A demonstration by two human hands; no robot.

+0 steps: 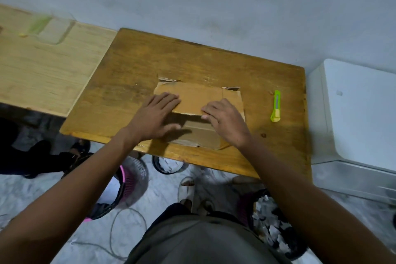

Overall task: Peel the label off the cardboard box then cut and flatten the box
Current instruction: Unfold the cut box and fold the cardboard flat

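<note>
The cardboard box (199, 100) is lying flat on the brown table (132, 70). The left hand (154, 117) and the right hand (225, 121) are both open, pressing down on the box. The green cutter (275, 106) is lying right of the box, apart from it.

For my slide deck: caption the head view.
Both hands, left and right, press a cardboard box flat; green cutter lies aside.

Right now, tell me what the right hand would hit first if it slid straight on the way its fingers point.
Probably the left hand: the right hand points left across the cardboard box.
</note>
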